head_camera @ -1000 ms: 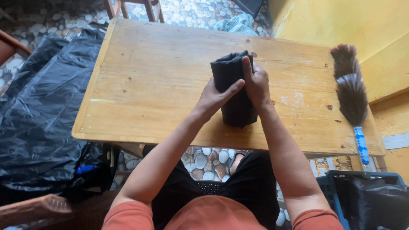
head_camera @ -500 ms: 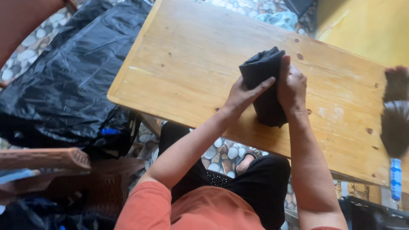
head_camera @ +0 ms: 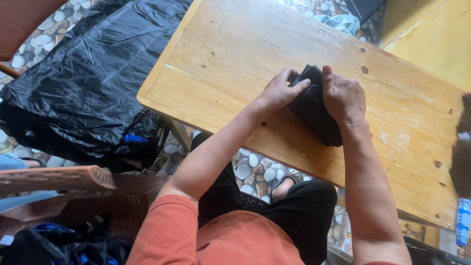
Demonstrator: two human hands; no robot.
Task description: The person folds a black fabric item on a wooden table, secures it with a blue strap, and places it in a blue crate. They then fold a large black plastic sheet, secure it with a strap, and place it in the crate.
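A folded black cloth (head_camera: 314,110) lies on the wooden table (head_camera: 230,64), near its front edge. My left hand (head_camera: 279,91) rests on the cloth's left side with fingertips curled over its top end. My right hand (head_camera: 343,95) presses flat on the cloth's right side, fingers pointing away from me. Both hands hold the bundle between them, and part of it is hidden under my palms.
A large black plastic sheet (head_camera: 83,83) lies heaped to the left of the table over a pebble floor (head_camera: 255,172). A woven basket (head_camera: 73,196) stands at lower left. A dark feather duster with a blue handle (head_camera: 462,162) lies at the table's right edge.
The view has swung left and closer, so the table sits further right. My hands have stayed on the black cloth, pressing it lower and flatter onto the table.
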